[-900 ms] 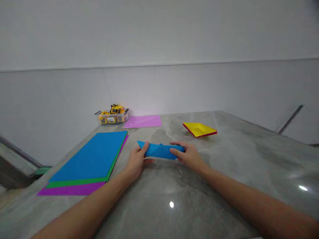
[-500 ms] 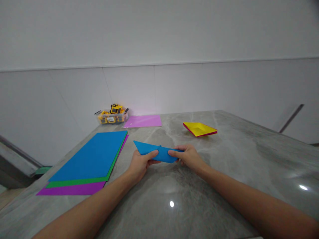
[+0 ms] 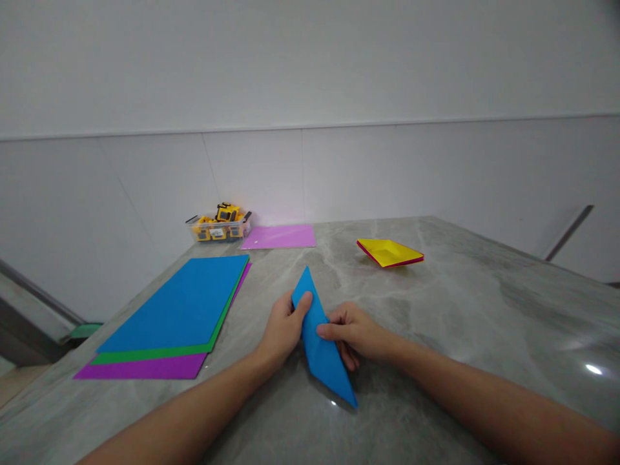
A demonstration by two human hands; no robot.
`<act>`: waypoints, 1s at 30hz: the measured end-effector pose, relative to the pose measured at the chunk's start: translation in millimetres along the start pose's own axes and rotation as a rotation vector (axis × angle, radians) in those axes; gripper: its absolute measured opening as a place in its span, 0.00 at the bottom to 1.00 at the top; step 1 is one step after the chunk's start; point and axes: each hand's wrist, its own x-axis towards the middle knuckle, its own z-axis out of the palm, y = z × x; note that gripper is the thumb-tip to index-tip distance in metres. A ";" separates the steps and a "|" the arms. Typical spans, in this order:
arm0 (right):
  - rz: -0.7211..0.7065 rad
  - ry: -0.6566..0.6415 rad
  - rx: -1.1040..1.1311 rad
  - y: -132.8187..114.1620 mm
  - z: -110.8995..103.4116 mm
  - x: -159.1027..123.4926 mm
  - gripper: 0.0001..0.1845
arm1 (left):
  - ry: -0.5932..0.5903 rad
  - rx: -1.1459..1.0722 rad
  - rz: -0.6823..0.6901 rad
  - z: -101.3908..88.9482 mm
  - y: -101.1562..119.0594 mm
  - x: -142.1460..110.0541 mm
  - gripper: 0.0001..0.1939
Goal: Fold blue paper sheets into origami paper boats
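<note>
A folded blue paper shape (image 3: 322, 349), long and pointed at both ends, lies near me on the grey marble table (image 3: 460, 310), one tip pointing away and the other toward me. My left hand (image 3: 285, 326) grips its left side, fingers closed on the paper near the far tip. My right hand (image 3: 356, 332) pinches its right edge at the middle, thumb on top and fingers curled under.
A stack of flat sheets, blue (image 3: 184, 303) over green and purple, lies at the left. A pink sheet (image 3: 279, 236) and a clear box of yellow toy vehicles (image 3: 220, 226) sit at the back by the wall. A folded yellow paper boat (image 3: 389, 252) rests at the back right.
Both hands have turned the blue paper shape from lying crosswise to pointing away from me, and brought it closer to me on the table.
</note>
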 end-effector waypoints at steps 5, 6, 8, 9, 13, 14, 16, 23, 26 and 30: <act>0.020 -0.016 0.052 3.4 10.5 6.1 0.23 | 0.185 0.212 0.119 10.2 5.4 -2.7 0.19; 0.015 -0.013 0.061 2.7 12.2 6.0 0.22 | 0.162 0.238 0.142 10.6 7.4 -3.6 0.19; -0.015 0.007 0.073 0.5 14.5 4.4 0.18 | 0.101 0.267 0.159 10.7 11.0 -4.9 0.20; -0.038 0.018 0.065 -0.8 15.2 3.2 0.17 | 0.074 0.278 0.157 10.5 12.2 -4.9 0.20; -0.076 0.054 -0.037 -5.4 17.1 -2.3 0.18 | 0.006 0.313 0.120 10.4 13.3 -1.7 0.24; -0.071 0.065 -0.059 -6.3 17.6 -3.5 0.19 | -0.009 0.317 0.107 10.5 13.2 -0.7 0.24; -0.071 0.082 -0.103 -7.7 17.7 -5.6 0.20 | -0.026 0.312 0.088 10.5 13.2 0.2 0.25; -0.174 0.174 -0.088 -4.4 1.0 -1.6 0.22 | -0.390 0.095 0.037 11.6 21.5 -6.4 0.33; -0.249 0.229 -0.180 -0.5 -7.4 1.5 0.26 | -0.421 0.039 0.025 12.5 23.2 -7.4 0.34; -0.368 0.300 -0.349 0.4 -13.5 2.6 0.29 | -0.330 0.063 -0.055 12.9 19.2 -4.7 0.30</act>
